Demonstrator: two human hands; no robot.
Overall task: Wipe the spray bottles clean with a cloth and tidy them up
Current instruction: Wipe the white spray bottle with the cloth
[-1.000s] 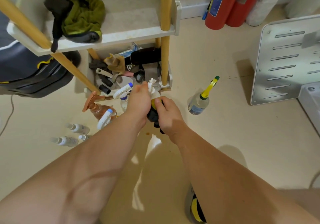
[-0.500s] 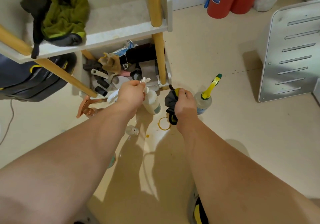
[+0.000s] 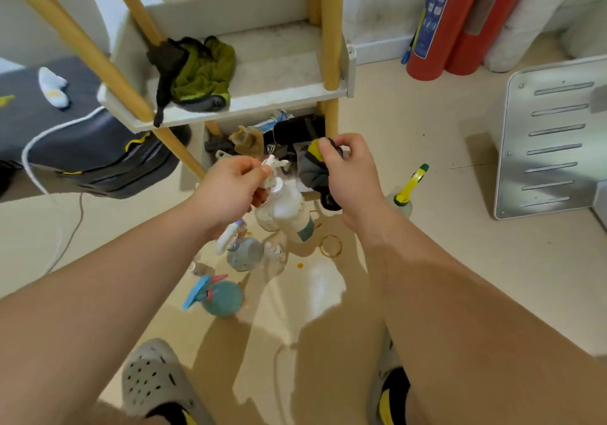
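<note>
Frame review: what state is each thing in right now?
white spray bottle: held off the floor, tilted
left hand: pinches that bottle's head
dark cloth: bunched, hanging
right hand: grips the dark cloth
yellow-trigger bottle: upright on floor
teal bottle: on floor
green cloth: crumpled on shelf

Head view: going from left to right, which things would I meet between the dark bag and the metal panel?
Dark bag → teal spray bottle → white bottle → yellow-topped bottle → metal panel.
</note>
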